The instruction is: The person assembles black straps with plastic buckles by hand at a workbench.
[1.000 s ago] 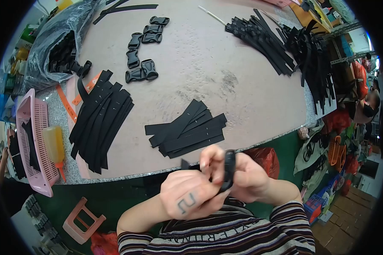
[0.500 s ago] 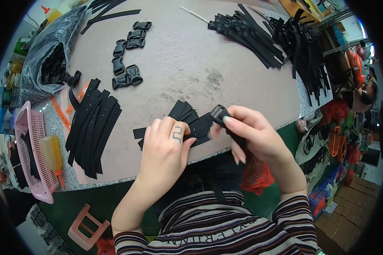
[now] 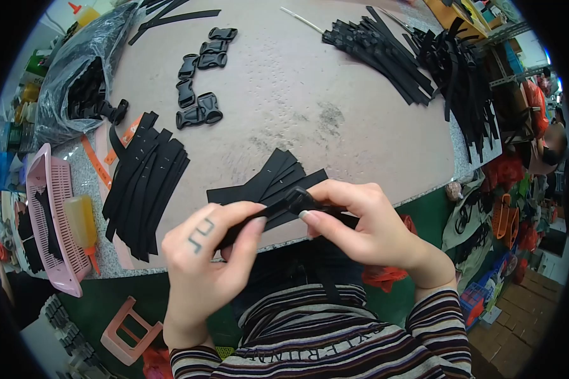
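Note:
My right hand (image 3: 376, 224) pinches a black plastic buckle (image 3: 299, 199) between thumb and fingers, with black strap trailing under the palm. A black webbing strap (image 3: 272, 209) runs from the buckle to my left hand (image 3: 202, 256), whose thumb and forefinger are closed on it. Whether its end passes through the buckle is too small to tell. Just beyond my hands a fanned pile of black straps (image 3: 275, 169) lies on the table, partly covered by them. To the left is a larger strap pile (image 3: 146, 183). Several black buckles (image 3: 208, 108) lie in a crooked row farther back.
A clear plastic bag (image 3: 60, 82) of buckles stands at the back left. A pink basket (image 3: 76, 265) and a glue bottle (image 3: 80, 221) sit at the left edge. Strap bundles (image 3: 379, 60) lie at the back right. A pink stool (image 3: 117, 338) stands on the floor.
My left hand has come off the near strap pile and moved left, now gripping a strap. My right hand has brought the buckle left and lower, to meet it. The view has shifted slightly.

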Demonstrator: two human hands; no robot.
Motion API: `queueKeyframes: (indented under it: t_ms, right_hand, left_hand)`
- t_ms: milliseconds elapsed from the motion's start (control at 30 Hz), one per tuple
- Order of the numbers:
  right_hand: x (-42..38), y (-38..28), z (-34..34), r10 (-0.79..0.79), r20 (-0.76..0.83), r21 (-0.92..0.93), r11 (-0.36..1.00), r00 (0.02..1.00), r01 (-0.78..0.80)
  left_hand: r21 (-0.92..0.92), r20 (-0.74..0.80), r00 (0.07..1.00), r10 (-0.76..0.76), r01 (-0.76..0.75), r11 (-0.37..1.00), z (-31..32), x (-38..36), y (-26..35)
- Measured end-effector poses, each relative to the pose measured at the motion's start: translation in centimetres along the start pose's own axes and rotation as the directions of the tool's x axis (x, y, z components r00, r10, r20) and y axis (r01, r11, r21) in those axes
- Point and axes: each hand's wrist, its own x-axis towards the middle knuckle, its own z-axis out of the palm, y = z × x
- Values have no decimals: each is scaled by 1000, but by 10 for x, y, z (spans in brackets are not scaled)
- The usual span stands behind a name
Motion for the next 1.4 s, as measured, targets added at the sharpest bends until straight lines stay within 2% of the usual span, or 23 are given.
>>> queueKeyframes:
  t_ms: [100,300,433,533,700,900,1000,1100,1133,1167,1233,1400]
  right_hand:
    - [6,-8,7,-69,-25,-108,992,997,66]
    - [12,-13,15,-170,-40,-249,956,985,155]
    - [13,-16,16,-219,-12,-317,926,976,204]
    - [16,-10,22,-374,-38,-409,852,927,327]
    - [13,-15,30,-391,-50,-458,827,919,327]
    - [14,-18,32,-426,5,-531,765,905,363]
    - [17,-19,31,-447,9,-537,753,895,381]
    - [17,-17,25,-391,-20,-524,788,920,323]
    - [16,-18,22,-372,-20,-523,795,928,308]
    - [16,-19,22,-352,-19,-521,802,936,291]
    - [16,-18,26,-386,-10,-534,782,922,322]
    - [16,-21,29,-413,15,-550,757,910,353]
  left_hand:
    - [156,-38,991,132,-125,980,3,-5,-2]
    - [217,-62,984,167,-150,965,-5,-12,5]
    - [257,-19,987,162,-152,954,-3,-13,4]
    - [332,4,984,178,-169,928,-6,-15,7]
    - [408,-68,970,232,-185,894,-4,-15,6]
    - [424,37,974,226,-220,878,-7,-14,11]
    - [436,54,986,155,-163,885,-7,-13,9]
    - [313,14,995,103,-102,944,-15,-12,9]
    - [312,21,988,154,-153,938,-18,-13,4]
    - [284,34,992,121,-126,950,-18,-13,4]
    - [233,54,997,53,-64,970,-17,-14,4]
    - [228,18,999,46,-49,972,-12,-9,7]
